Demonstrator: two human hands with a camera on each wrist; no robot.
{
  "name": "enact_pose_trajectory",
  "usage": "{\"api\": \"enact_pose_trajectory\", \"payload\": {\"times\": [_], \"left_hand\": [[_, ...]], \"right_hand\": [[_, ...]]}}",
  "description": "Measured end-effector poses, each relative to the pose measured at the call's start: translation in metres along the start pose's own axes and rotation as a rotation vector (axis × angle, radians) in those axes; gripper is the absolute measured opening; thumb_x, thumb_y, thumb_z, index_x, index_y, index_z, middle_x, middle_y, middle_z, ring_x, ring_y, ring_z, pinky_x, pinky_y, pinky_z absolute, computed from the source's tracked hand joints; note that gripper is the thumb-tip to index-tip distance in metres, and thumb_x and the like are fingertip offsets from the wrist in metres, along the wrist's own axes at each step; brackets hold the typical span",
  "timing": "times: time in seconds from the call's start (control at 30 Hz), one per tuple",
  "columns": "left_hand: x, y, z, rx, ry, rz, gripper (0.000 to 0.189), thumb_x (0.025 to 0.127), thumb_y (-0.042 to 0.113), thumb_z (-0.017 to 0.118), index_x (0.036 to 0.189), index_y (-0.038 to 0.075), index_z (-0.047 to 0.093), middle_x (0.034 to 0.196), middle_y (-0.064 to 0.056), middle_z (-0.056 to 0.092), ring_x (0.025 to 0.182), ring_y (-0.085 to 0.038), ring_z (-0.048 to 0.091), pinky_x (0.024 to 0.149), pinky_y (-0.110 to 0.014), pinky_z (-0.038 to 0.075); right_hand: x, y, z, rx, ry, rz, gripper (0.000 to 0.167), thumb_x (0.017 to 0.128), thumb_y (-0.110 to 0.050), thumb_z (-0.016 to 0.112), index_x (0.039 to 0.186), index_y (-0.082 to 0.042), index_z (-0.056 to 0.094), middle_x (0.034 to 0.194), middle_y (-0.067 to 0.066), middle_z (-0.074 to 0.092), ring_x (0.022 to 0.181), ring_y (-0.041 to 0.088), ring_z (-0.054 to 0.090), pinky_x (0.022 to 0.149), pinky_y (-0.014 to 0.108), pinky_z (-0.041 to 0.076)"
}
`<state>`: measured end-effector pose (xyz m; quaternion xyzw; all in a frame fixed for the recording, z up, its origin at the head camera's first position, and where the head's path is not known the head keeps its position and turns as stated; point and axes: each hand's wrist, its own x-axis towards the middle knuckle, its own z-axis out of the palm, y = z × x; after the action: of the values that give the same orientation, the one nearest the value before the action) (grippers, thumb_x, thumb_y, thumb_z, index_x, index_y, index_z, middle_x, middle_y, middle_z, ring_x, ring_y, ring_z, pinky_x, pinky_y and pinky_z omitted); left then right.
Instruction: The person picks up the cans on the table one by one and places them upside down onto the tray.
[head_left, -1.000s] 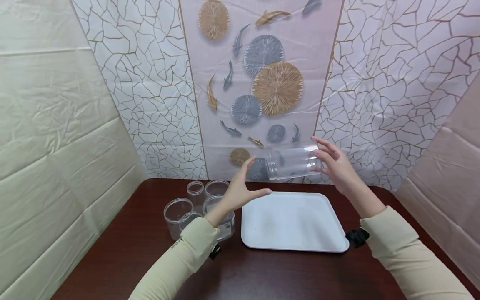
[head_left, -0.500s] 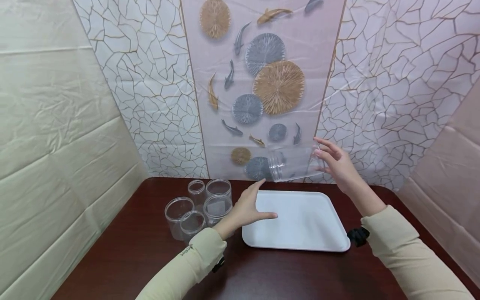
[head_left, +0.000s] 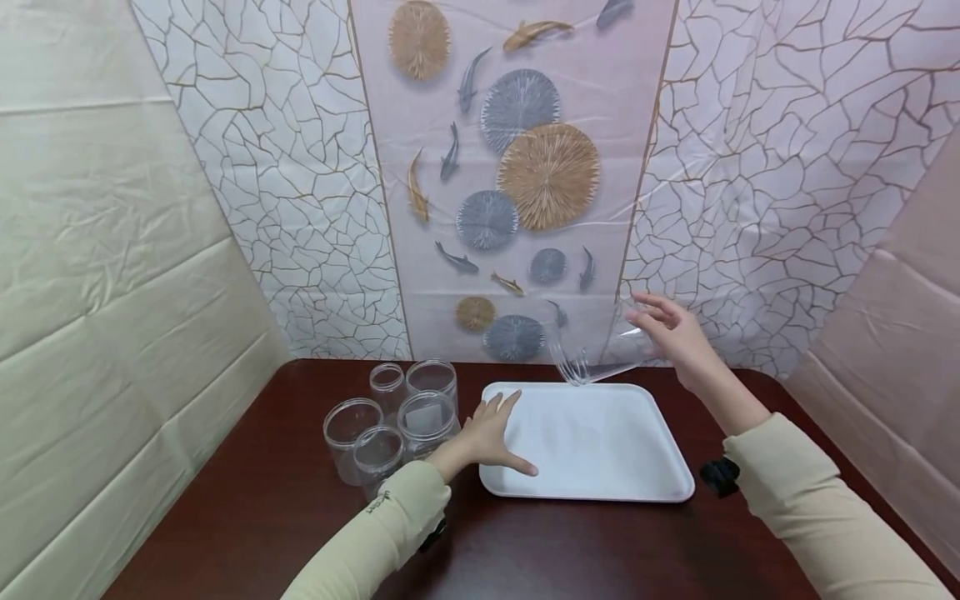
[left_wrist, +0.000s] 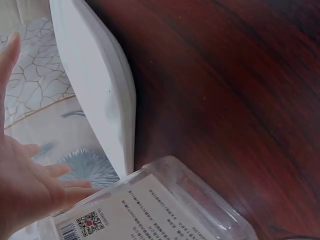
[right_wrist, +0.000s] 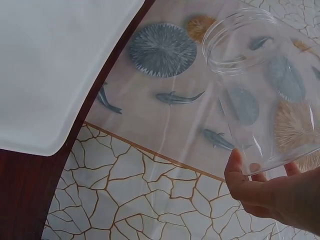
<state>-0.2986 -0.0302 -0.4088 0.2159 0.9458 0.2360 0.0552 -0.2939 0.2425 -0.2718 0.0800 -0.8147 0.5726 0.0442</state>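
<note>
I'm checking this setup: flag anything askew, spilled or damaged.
No spill or damage shows. Only the clear jar in the right hand is askew: tilted, mouth end lower, while the other jars stand upright.

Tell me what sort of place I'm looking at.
Probably a makeshift tabletop booth for handling work: creased sheets wall in the back and sides of a dark wood-grained table, on which sit a white tray and several clear jars.

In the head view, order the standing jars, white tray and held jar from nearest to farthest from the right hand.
1. Held jar: in the right hand.
2. White tray: below and leftward.
3. Standing jars: clustered farther left.
</note>
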Motion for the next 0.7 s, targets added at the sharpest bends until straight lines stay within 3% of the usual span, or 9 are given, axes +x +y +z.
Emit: {"api": "enact_pose_trajectory", "payload": {"times": [0.33, 0.7], "left_hand": [[0.0, -0.01, 0.004, 0.08, -0.064, -0.011, 0.12, 0.06, 0.053, 0.084, 0.152, 0.021, 0.015, 0.156, -0.019, 0.016, 0.14, -0.05, 0.015, 0.105, -0.066, 0.026], [-0.007, -0.017, 0.002, 0.082, -0.197, -0.104, 0.119, 0.064, 0.045, 0.085, 0.152, 0.014, 0.012, 0.155, -0.023, 0.011, 0.14, -0.05, 0.012, 0.107, -0.065, 0.024]], "right_hand": [[0.003, 0.009, 0.004, -0.112, -0.018, -0.03, 0.067, 0.096, -0.038, 0.05, 0.148, -0.006, 0.025, 0.148, 0.029, 0.026, 0.134, 0.045, 0.029, 0.099, 0.061, 0.037], [0.008, 0.014, 0.008, -0.25, -0.011, -0.054, 0.066, 0.093, -0.036, 0.055, 0.147, -0.006, 0.03, 0.147, 0.032, 0.026, 0.13, 0.049, 0.032, 0.1, 0.062, 0.035]]}}
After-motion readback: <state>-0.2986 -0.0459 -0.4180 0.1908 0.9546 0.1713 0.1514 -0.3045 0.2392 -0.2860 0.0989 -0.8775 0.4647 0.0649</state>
